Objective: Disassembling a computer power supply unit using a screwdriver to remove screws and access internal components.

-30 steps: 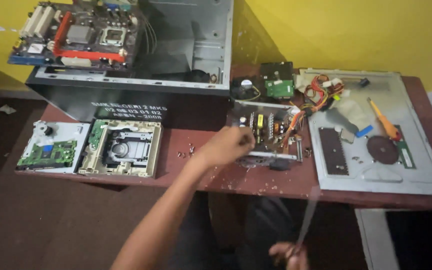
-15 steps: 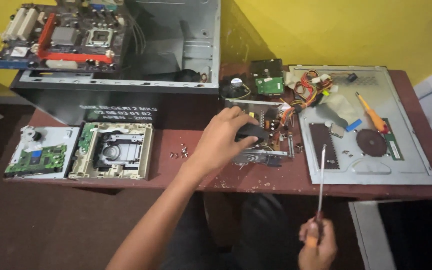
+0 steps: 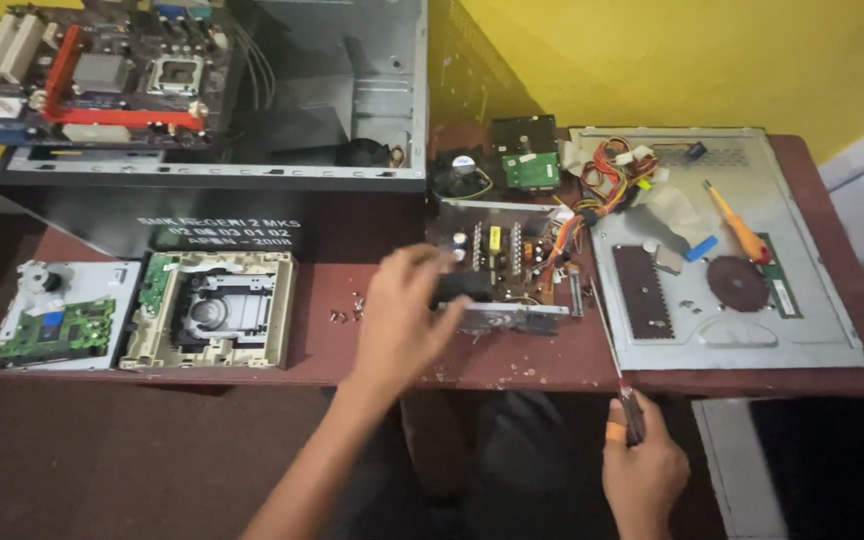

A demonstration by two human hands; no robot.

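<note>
Screwdriver [image 3: 614, 358] is gripped by its handle in the right hand [image 3: 644, 470], its shaft angled up and slightly left, tip just beside the right end of the opened power supply board [image 3: 504, 262]. That board is clasped at its near left edge by the left hand [image 3: 407, 320], the nearer one.

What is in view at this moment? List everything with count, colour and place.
power supply board: 1, brown, table centre, under left hand
screwdriver: 1, dark handle, in right hand
optical drive: 1, beige, table left
circuit board: 1, green, far left
motherboard: 1, blue and red, top left
computer case: 1, grey, behind
metal panel: 1, grey, table right
orange screwdriver: 1, on panel
left hand: 1, on board
right hand: 1, bottom edge
</note>
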